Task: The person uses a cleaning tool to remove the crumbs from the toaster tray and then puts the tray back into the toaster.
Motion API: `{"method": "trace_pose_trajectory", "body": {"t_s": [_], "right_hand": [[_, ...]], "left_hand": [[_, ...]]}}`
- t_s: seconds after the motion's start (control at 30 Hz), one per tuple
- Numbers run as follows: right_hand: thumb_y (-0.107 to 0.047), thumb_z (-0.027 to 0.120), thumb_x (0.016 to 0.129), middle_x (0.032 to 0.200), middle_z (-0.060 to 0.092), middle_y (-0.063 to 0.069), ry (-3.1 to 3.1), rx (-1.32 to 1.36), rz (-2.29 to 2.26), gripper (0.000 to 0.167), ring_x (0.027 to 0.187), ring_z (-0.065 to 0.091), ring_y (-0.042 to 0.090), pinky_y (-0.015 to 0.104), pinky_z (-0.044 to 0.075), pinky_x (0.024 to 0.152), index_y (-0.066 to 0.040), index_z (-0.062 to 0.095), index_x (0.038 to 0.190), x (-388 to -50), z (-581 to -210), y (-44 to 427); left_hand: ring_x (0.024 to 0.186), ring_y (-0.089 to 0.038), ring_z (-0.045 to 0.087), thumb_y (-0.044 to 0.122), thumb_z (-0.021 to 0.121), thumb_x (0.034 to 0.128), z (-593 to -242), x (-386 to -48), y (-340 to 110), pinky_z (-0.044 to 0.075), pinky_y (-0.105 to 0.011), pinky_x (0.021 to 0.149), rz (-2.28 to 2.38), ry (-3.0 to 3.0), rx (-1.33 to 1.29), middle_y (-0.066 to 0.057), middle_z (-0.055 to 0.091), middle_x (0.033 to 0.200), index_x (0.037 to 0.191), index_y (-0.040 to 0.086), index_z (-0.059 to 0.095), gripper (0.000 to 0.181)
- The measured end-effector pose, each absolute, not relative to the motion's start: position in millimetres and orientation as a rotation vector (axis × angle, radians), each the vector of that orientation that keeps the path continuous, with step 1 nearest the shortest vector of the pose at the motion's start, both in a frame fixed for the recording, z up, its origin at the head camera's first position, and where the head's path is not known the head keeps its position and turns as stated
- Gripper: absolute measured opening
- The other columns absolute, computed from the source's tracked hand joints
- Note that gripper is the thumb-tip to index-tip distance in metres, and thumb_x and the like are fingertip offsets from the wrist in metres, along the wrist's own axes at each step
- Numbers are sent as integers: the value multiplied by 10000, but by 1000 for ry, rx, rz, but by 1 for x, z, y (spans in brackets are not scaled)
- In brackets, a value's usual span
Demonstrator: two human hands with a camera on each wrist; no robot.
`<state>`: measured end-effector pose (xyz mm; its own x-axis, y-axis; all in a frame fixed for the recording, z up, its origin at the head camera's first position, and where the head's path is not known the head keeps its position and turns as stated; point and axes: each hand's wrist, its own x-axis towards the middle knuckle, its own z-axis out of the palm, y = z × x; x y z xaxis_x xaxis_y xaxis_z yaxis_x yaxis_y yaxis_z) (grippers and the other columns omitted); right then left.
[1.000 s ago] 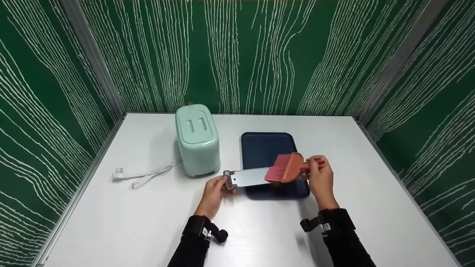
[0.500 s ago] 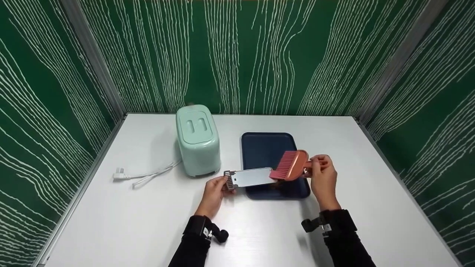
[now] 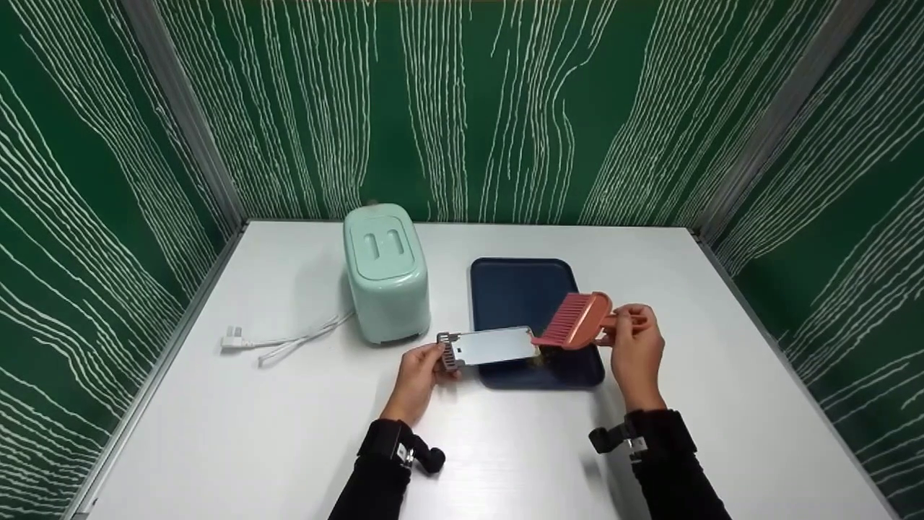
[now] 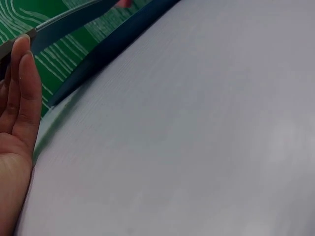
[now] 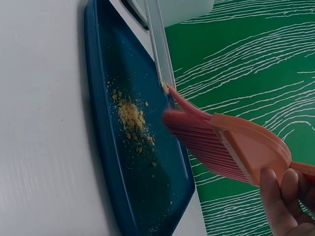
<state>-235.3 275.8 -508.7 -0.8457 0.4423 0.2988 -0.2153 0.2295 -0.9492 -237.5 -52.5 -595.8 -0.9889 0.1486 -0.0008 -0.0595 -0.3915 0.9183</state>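
My left hand (image 3: 417, 377) pinches the grey slotted end of a flat metal crumb tray (image 3: 494, 347), held level above a dark blue tray (image 3: 505, 282). In my right hand (image 3: 639, 354) is the handle of an orange brush (image 3: 593, 321) with pink bristles (image 3: 567, 318). The bristle tips touch the crumb tray's far right end. Yellowish crumbs (image 5: 132, 118) lie heaped and scattered on the blue tray in the right wrist view, and a few cling at the crumb tray's edge. The left wrist view shows my left fingers (image 4: 27, 88) at the grey end.
A mint green toaster (image 3: 390, 289) stands left of the blue tray, its top lid facing up. Its white cord and plug (image 3: 234, 341) lie on the white table (image 3: 274, 433) to the left. Green walls with white lines (image 3: 469, 108) enclose the table.
My right hand has drawn the brush to the right along the crumb tray to its far end. The left hand and crumb tray have barely moved.
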Motion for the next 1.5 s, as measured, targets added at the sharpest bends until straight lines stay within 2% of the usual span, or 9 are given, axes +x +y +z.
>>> {"method": "trace_pose_trajectory", "body": {"t_s": [0.33,0.5,0.7,0.93,1.33,1.5], "right_hand": [[-95,451,1107,753,711,-29,-1942,-313,1723,172,596,693,98,230,614,568,25,574,1111,-237,-513,281],[-133,472,1112,737,671,-59,-1953,-348,1696,191,577,664,71,226,609,562,24,580,1127,-237,-514,282],[-118,474,1110,764,715,-47,-1789,-324,1786,145,569,624,57,228,604,554,-13,573,1101,-237,-503,278],[-72,456,1115,781,703,-5,-1690,-233,1954,137,565,625,77,230,597,542,2,564,1075,-237,-492,252],[-123,444,1142,794,703,45,-1758,-178,2150,179,593,651,98,242,593,569,5,562,1099,-232,-506,196],[-85,453,1129,782,694,60,-1769,-104,2183,161,570,647,102,248,590,544,18,567,1083,-232,-510,180]], "left_hand": [[697,-153,696,96,495,1120,-596,-238,-52,608,-275,709,2576,1586,64,-81,736,916,1179,-143,647,289],[699,-156,695,94,496,1118,-596,-238,-52,620,-285,709,2585,1558,46,-88,722,921,1171,-135,643,276],[688,-151,695,93,497,1116,-596,-238,-53,621,-283,703,2577,1556,41,-92,729,922,1185,-138,644,282],[676,-147,697,102,475,1125,-595,-238,-55,623,-290,703,2581,1554,56,-76,740,904,1213,-160,627,315],[675,-153,687,116,489,1123,-597,-240,-53,623,-293,708,2582,1528,88,-81,735,891,1186,-123,650,295],[675,-155,686,115,491,1119,-597,-241,-54,624,-295,707,2582,1507,82,-100,754,928,1191,-116,654,292]]}}
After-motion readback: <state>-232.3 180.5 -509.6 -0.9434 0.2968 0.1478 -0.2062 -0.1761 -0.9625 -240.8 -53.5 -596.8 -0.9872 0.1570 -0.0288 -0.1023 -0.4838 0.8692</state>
